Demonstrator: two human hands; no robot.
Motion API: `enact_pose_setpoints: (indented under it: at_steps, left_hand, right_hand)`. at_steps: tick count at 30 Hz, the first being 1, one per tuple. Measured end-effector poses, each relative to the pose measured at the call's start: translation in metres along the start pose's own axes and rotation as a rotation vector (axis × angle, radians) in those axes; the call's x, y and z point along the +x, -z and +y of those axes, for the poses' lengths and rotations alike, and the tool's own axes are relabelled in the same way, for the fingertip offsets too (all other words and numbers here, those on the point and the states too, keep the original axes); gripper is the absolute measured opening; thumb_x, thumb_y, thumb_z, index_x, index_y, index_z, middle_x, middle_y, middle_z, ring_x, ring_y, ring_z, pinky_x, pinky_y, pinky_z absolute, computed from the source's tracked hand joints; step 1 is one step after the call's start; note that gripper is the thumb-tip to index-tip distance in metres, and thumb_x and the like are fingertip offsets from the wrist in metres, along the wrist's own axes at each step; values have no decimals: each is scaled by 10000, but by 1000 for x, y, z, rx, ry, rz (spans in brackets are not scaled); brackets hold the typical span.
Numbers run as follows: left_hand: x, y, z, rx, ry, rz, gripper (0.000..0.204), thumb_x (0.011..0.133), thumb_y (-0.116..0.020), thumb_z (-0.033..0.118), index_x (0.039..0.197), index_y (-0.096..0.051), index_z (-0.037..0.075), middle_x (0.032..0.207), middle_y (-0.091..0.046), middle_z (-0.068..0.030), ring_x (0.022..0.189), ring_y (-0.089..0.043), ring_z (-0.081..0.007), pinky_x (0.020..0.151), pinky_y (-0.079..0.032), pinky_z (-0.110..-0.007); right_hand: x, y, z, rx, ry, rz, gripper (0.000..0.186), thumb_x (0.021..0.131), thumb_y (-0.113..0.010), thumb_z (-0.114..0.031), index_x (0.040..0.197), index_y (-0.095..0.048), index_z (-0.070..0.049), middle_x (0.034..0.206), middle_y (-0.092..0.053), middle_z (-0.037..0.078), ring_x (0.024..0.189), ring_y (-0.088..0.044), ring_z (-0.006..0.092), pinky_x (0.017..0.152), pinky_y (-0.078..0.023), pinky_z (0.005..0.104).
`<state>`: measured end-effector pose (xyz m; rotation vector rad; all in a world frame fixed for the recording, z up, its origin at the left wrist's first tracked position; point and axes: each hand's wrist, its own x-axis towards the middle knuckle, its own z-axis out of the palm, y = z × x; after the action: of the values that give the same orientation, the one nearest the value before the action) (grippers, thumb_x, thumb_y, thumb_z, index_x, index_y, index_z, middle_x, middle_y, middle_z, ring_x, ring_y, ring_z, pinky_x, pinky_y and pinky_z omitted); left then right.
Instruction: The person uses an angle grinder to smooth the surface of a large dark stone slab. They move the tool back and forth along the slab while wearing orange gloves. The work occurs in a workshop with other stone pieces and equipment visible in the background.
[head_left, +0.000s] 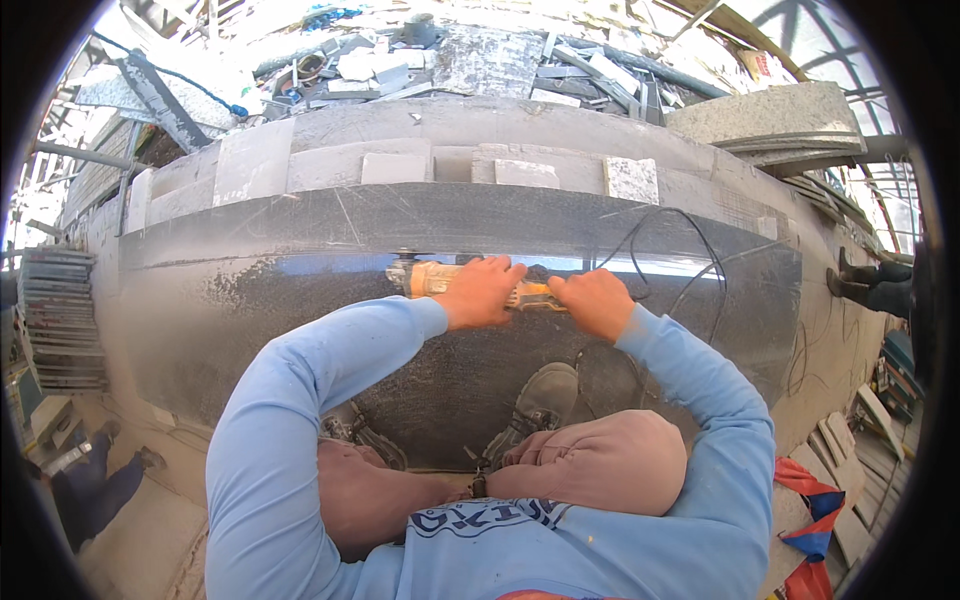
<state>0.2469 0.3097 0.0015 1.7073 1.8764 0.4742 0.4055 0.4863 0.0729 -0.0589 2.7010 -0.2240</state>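
A yellow angle grinder (432, 279) lies crosswise in front of me, its head pointing left. My left hand (478, 292) is wrapped round the front of its body, just behind the metal head. At the rear end, my right hand (597, 303) grips the handle. The grinder's head is at a straight line along a large dark stone slab (460, 385), on which I squat. Pale dust covers the slab's left part. A bright, shiny strip (660, 266) runs along the line to the right. The disc is too small to make out clearly.
A black cable (715, 255) loops over the slab's right side. Flat stone pieces (527, 174) line its far edge. Beyond lies a heap of broken stone (390, 70). Stacked slabs (62, 315) stand left. Other people's legs show at far left (100, 490) and right (872, 287).
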Motion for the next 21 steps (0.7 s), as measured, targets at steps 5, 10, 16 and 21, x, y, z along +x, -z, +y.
enact_pose_setpoints:
  at_steps: [5, 10, 16, 21]
  left_hand:
    - [-15, 3, -18, 24, 50, -3, 699, 707, -859, 228, 1303, -538, 52, 1135, -597, -163, 1086, -608, -349, 913, -496, -459]
    - [-10, 4, -5, 6, 26, 23, 692, 702, -862, 228, 1291, -547, 43, 1125, -602, -164, 1070, -616, -346, 908, -498, -457]
    - [7, 0, 15, -38, -8, 50, 691, 682, -864, 213, 1279, -558, 50, 1104, -597, -155, 1058, -616, -347, 893, -501, -460]
    - [-5, -3, -10, 23, 22, 32, 698, 685, -861, 218, 1284, -553, 36, 1120, -602, -163, 1069, -616, -347, 896, -501, -459]
  right_hand:
    - [25, -22, -8, 86, 29, 62, 155, 866, -658, -114, 1007, -602, -82, 734, -695, 101, 712, -716, 311, 590, -542, 449]
    - [6, 9, -6, 48, 9, -23, 167, 853, -680, -117, 997, -603, -83, 733, -695, 100, 716, -718, 308, 591, -543, 448]
    - [-13, 4, 6, 20, -48, -33, 160, 845, -680, -113, 976, -596, -74, 719, -691, 97, 700, -716, 309, 583, -539, 446]
    - [13, -21, -1, 64, -2, 50, 153, 847, -673, -110, 975, -596, -76, 718, -691, 97, 705, -718, 310, 588, -543, 441]
